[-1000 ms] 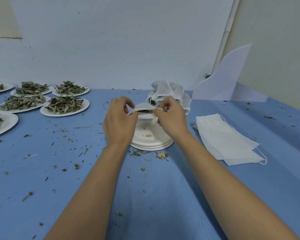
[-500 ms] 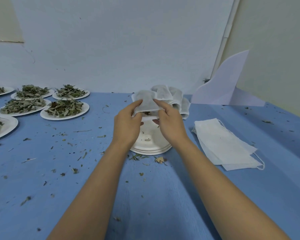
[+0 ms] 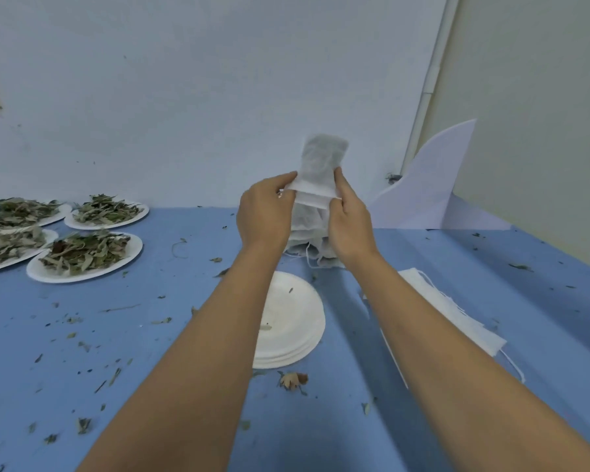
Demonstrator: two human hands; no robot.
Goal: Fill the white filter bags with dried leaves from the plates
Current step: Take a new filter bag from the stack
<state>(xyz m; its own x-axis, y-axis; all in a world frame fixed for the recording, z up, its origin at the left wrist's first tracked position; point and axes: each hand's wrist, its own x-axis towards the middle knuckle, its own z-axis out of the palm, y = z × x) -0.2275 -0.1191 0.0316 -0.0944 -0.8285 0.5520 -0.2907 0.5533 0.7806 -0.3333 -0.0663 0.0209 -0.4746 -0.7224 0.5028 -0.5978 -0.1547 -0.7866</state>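
Note:
A white filter bag [image 3: 322,163] with dark leaves showing through it stands upright in the air above the table. My left hand [image 3: 265,212] pinches its lower left edge and my right hand [image 3: 349,223] pinches its lower right edge at a folded band. Behind my hands lies a heap of filled filter bags [image 3: 309,245], partly hidden. A stack of empty white plates [image 3: 292,323] sits below my forearms. Flat empty filter bags [image 3: 457,315] lie in a pile to the right. Plates of dried leaves [image 3: 86,255] stand at the left.
The blue table [image 3: 150,335] is strewn with loose leaf bits. A dry brown leaf clump [image 3: 293,379] lies just in front of the plate stack. A white foam sheet [image 3: 433,185] leans against the wall at the back right.
Both hands have lifted the filter bag from just above the plate stack up into the air and turned it upright. The view has tilted upward.

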